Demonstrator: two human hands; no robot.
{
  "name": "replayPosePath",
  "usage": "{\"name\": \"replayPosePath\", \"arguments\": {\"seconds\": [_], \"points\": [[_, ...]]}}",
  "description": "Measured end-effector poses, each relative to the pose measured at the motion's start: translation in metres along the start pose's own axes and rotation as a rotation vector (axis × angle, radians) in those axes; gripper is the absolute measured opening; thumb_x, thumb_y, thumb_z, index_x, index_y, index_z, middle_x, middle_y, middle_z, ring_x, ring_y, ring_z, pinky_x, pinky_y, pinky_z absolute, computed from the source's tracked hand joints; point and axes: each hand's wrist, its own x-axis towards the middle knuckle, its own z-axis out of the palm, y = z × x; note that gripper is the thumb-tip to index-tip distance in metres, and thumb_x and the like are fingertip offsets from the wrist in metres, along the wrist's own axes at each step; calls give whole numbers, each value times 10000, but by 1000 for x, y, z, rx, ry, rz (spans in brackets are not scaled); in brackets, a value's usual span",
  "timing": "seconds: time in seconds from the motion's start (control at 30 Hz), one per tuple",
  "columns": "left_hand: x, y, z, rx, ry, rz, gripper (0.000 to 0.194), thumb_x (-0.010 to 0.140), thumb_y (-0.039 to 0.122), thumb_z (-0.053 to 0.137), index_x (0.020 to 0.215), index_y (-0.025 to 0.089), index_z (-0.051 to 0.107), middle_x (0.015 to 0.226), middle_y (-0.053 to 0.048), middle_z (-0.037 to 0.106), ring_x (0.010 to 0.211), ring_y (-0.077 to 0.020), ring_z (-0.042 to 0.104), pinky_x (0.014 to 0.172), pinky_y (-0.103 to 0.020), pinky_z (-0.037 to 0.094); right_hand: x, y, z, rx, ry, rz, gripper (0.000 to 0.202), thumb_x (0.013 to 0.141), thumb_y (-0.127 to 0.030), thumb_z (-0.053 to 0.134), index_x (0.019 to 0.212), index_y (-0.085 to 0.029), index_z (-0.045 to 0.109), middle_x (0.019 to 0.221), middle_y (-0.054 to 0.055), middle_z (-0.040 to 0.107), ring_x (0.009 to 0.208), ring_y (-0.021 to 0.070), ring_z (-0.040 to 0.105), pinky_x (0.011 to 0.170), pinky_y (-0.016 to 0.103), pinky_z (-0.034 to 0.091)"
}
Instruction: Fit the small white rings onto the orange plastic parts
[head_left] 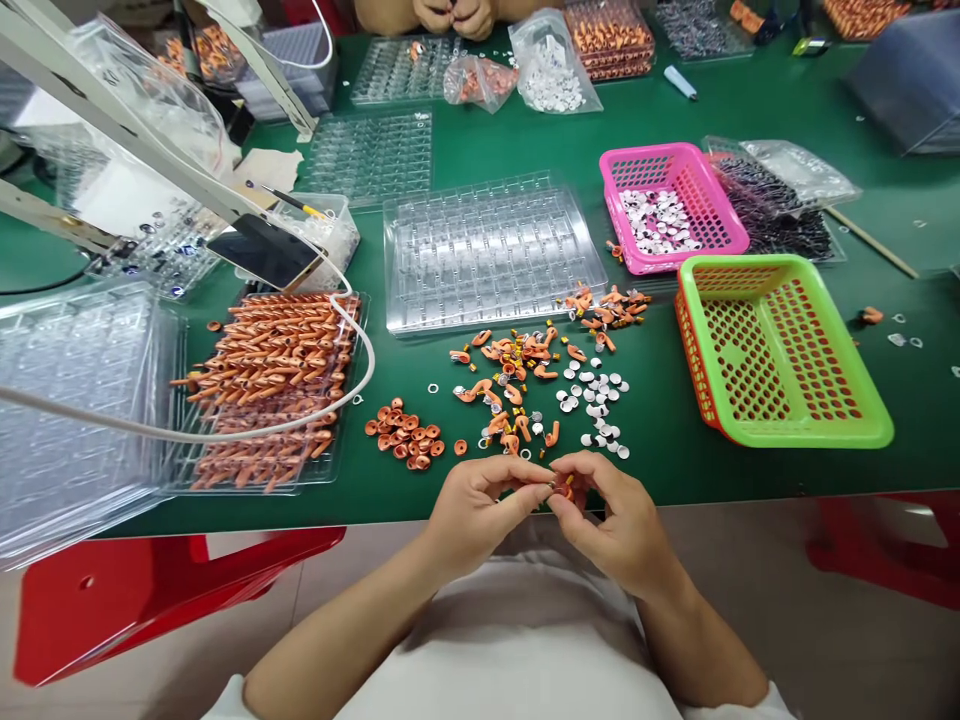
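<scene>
A green table (pixel 652 420) fills most of the view, seen from the head of a seated worker. Lying flat across its middle is a clear moulded tray (pixel 491 260). To the right stands a green basket (pixel 814 437), and at the left a dense stack of copper-coloured stems (pixel 289 345). A loose spread of curved orange parts (pixel 517 350) lies ahead of the worker, between tray and hands; its near edge is closest to the left hand. A pink basket (pixel 694 260) sits beyond the green one, with small white pieces inside.

At the near edge, the left hand (pixel 484 510) and right hand (pixel 619 520) meet, fingertips facing and almost touching. White discs (pixel 596 405) lie straight ahead of the right hand, nearer to it than to the left. Copper-coloured cups (pixel 405 435) lie ahead and to the left of the left hand.

Smallest of all, one orange piece (pixel 564 492) is pinched between the right thumb and forefinger, just to the right of the left fingertips. Fingers hide much of it, so its long axis cannot be told. The left thumb and forefinger are also pressed together, apparently on a tiny part too small to make out.
</scene>
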Motion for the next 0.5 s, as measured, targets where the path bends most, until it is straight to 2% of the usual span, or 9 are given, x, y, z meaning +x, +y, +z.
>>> {"name": "replayPosePath", "arguments": {"seconds": [0.13, 0.23, 0.37, 0.5], "points": [[-6, 1, -1, 121, -30, 73, 117, 833, 231, 703, 935, 179, 730, 887, -56, 769, 824, -184, 726, 763, -272, 581, -1, -3, -6, 100, -46, 4, 184, 847, -166, 587, 1019, -232, 593, 921, 24, 641, 781, 160, 607, 715, 281, 523], [-10, 3, -2, 138, -41, 114, 78, 839, 210, 694, 908, 180, 674, 842, -29, 746, 784, -152, 716, 735, -238, 567, 0, -5, -11, 170, -92, -18, 166, 867, -161, 578, 1016, -226, 611, 983, 49, 637, 882, 184, 622, 770, 304, 529], [-14, 2, -4, 94, -67, 93, 87, 835, 194, 691, 858, 180, 608, 797, -13, 739, 740, -138, 712, 706, -227, 551, -1, -5, -12, 126, -106, -102, 181, 893, -137, 590, 1028, -239, 656, 1008, 54, 647, 962, 195, 627, 835, 331, 523], [-16, 1, -5, 58, -41, 45, 142, 800, 216, 733, 820, 174, 598, 762, -18, 742, 709, -139, 705, 680, -226, 542, -4, -5, -7, 109, -90, -194, 227, 896, -93, 583, 1045, -251, 650, 997, 55, 638, 936, 195, 622, 787, 335, 529]]}}
